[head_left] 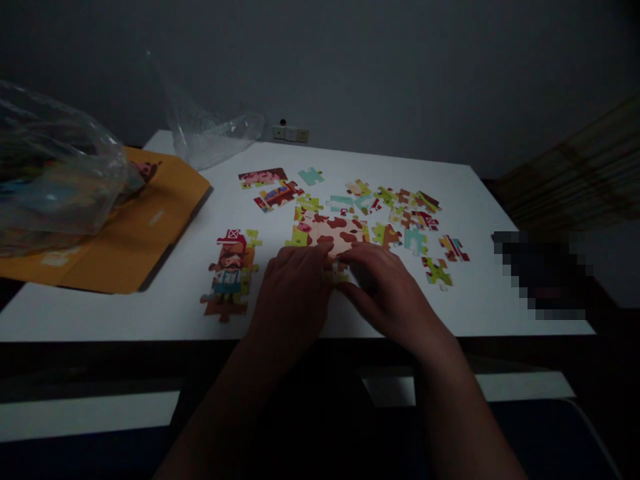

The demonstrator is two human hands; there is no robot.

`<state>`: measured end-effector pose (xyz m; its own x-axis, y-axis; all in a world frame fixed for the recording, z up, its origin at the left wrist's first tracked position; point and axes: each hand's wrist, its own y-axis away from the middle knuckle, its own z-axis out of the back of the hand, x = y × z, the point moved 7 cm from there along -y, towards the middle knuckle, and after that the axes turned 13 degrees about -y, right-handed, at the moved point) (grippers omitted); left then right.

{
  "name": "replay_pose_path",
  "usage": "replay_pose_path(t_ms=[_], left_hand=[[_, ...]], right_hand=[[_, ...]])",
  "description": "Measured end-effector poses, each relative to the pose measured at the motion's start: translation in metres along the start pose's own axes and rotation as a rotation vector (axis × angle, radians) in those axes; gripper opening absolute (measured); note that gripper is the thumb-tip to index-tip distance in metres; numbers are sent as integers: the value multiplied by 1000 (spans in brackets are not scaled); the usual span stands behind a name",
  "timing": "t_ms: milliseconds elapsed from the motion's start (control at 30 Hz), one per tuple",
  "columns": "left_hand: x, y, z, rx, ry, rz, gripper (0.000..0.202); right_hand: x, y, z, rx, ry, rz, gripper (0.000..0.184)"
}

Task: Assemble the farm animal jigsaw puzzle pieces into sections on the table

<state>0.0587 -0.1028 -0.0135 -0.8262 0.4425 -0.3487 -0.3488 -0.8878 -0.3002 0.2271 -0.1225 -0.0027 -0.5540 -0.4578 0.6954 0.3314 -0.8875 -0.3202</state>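
Both of my hands meet at the lower edge of the partly joined cow puzzle. A small puzzle piece with green and brown print is between them. My left hand is closed on its left side, fingers together and partly covering it. My right hand pinches its right side between thumb and fingers. Part of the cow picture is hidden under the fingers. To the left lies a joined farmer section, with a red barn at its top.
Several loose puzzle pieces lie to the right. A pig section and a teal piece lie farther back. Clear plastic bags and an orange envelope take up the left of the white table. A pixelated dark object is at the right.
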Motion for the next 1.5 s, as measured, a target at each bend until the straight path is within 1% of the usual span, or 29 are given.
replay_pose_path(t_ms=[133,300,467,633,767,900,1033,1133,1200,1233,1333,1500], left_hand=[[-1,1,-2,-29,39,-37,46],[-2,5,1,-44,64,-39,43],[-7,5,3,-27,51,-78,33],[-3,5,2,-23,89,-50,30],[0,5,2,16,122,12,28],[-4,9,3,17,58,-20,26],[-9,14,1,10,-16,-92,35],[-10,16,0,-9,-119,-87,54],[-11,15,-2,8,-188,-80,65],[-12,15,-3,29,-210,-80,65],[-13,15,-6,84,-240,-87,56],[-16,24,-3,80,-284,-94,55]], right_hand=[[-3,-2,-1,-17,23,-21,29],[-5,1,-1,-26,27,-11,33],[-5,4,0,-49,35,2,35],[-3,5,1,-51,53,6,35],[-3,7,1,-47,92,-1,35],[1,8,0,-43,128,16,34],[5,7,-3,-17,142,45,37],[4,7,-3,-15,157,15,45],[3,7,-2,-21,167,4,48],[3,7,-2,-22,172,7,48],[5,7,-1,-28,174,24,44],[8,10,0,-41,146,54,36]])
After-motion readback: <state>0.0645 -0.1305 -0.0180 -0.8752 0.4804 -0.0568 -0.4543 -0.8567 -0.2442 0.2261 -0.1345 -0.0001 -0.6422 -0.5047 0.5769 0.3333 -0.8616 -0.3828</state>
